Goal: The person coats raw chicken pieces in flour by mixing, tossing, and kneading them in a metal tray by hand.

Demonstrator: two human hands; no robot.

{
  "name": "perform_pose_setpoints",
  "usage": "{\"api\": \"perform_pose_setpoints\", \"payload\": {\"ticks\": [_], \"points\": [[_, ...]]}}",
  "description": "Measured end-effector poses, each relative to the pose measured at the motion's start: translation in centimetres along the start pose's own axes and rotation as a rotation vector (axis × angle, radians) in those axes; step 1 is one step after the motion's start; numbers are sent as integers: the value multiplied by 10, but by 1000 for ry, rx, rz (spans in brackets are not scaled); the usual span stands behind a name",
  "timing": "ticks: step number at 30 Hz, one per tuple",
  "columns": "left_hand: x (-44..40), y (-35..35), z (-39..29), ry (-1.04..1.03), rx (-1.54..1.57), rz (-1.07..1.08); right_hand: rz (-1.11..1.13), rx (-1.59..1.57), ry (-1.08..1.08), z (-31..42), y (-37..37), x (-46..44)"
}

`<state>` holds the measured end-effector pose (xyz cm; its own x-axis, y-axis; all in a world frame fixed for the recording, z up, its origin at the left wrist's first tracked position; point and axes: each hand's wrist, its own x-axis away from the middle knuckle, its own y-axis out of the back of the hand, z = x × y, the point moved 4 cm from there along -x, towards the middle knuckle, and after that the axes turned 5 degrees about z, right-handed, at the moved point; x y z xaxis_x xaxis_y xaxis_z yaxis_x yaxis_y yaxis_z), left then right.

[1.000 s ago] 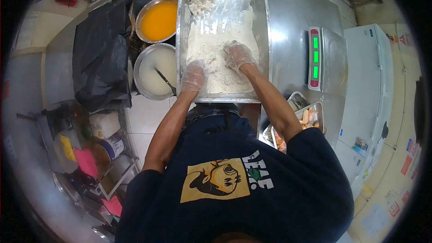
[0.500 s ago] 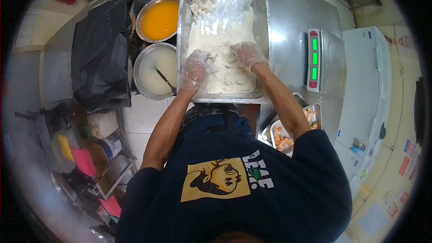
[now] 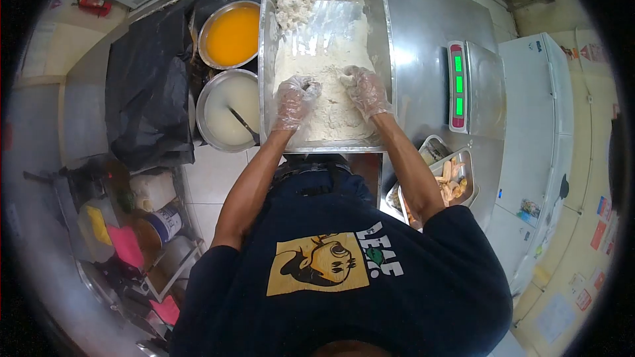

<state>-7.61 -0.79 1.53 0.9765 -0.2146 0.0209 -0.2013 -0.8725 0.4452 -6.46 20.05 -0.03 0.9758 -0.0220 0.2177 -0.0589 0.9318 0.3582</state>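
A large metal tray (image 3: 389, 39) lies before me with white flour (image 3: 337, 102) spread over its bottom. My left hand (image 3: 296, 100), in a clear plastic glove, is over the left side of the flour with its fingers curled closed. Opposite it, my right hand (image 3: 368, 94), gloved the same way, is closed too, with its knuckles near the flour. Whatever sits inside either set of fingers is hidden. Clumpy, flour-coated pieces (image 3: 294, 6) are heaped in the tray's far left corner.
Left of the tray stand a bowl of orange liquid (image 3: 233, 34) and a bowl of cloudy liquid (image 3: 221, 102) with a dark-handled utensil (image 3: 242, 123). A scale (image 3: 458, 86) with green displays is on the right. Trays of raw-looking meat pieces (image 3: 452, 182) stand near my right forearm.
Both hands have shifted slightly over the flour, and their fingers look more curled. The view has tilted a little, showing more of the meat tray on the right.
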Motion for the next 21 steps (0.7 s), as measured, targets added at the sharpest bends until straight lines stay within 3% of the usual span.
{"api": "perform_pose_setpoints", "payload": {"ticks": [2,4,5,8,10,12,15,19,21], "points": [[0,-6,4,151,38,14,-50,304,183,34,-3,13],[2,-6,-20,193,-10,45,96,-393,-189,36,-16,19],[3,-8,-29,241,-57,76,-34,289,274,42,-24,19],[7,-25,-23,258,-109,17,-108,451,464,41,-41,21],[8,-25,-20,273,-174,74,-87,444,384,44,-43,23],[10,-25,-24,184,128,115,-82,558,392,43,-47,23],[9,-22,-32,142,284,167,-100,508,380,42,-41,26],[-16,-45,56,262,536,111,-147,395,350,56,-25,26],[-17,-69,60,-94,256,-54,-203,432,568,78,-29,29]]}}
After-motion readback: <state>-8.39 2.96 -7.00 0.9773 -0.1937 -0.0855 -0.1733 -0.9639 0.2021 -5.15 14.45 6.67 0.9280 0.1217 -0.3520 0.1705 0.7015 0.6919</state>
